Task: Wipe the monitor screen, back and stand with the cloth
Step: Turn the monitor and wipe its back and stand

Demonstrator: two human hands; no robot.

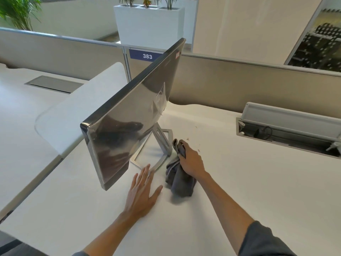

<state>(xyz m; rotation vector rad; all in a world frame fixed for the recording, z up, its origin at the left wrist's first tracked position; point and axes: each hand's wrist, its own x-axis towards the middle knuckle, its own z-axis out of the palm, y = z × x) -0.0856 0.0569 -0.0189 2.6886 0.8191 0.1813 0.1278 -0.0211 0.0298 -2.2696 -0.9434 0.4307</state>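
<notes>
Head view, looking down at a white surface [239, 182]. Right hand [191, 159] grips a grey cloth [180, 180], fingers curled round its bunched upper end; the rest of the cloth hangs below the hand in soft folds and its lower end lies on the surface. Immediately left of the right hand stands the monitor stand [156, 150], a flat open frame of pale grey metal with a slanted upright; the cloth's upper end is just beside the frame's right edge, contact not determinable. Left hand [142, 193] lies flat on the surface, palm down, fingers straight and slightly spread, holding nothing; its fingertips [147, 168] reach the near corner of the stand base.

Above and ahead of both hands, the monitor [132, 109] is turned edge-on and tilted, its glossy dark screen facing the right hand and carrying blurred reflections. Bezel is thin and dark, with a small red-and-white sticker [177, 55] at the far upper corner.

Well to the right of the right hand, a cable tray [287, 130] is sunk into the surface with its grey lid raised; a dark cable lies inside. Beyond the monitor, a beige partition [239, 82] carries a blue plate reading 383 [147, 56]. Behind it stands a white rectangular planter [147, 24] holding green plants.
</notes>
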